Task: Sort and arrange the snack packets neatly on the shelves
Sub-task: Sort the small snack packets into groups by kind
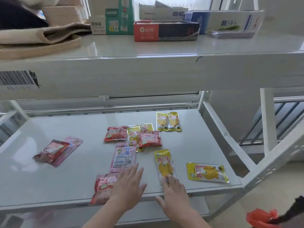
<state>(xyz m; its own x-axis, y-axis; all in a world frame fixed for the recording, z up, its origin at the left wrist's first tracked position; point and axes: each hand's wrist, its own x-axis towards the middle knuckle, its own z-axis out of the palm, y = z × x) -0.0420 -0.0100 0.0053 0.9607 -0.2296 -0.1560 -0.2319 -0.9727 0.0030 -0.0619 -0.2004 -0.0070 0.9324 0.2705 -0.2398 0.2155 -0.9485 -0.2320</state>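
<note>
Snack packets lie scattered on the middle white shelf (69,181). My left hand (130,186) rests flat, fingers spread, over the edge of a red packet (102,186) and the bottom of a pink packet (124,156). The fingertips of my right hand (172,190) press on the lower end of a yellow mango packet (163,163). Another yellow packet (207,172) lies to the right. Two yellow packets (168,121) stand side by side at the back. A mixed red and yellow cluster (139,136) sits mid-shelf. A red and pink pair (57,150) lies at the left.
The upper shelf (148,51) holds a red and black box (166,30), a green and white carton (111,15), a blue and white carton (222,20) and folded beige bags (41,37). White frame struts (230,140) slope down on the right. An orange bag (261,218) sits bottom right.
</note>
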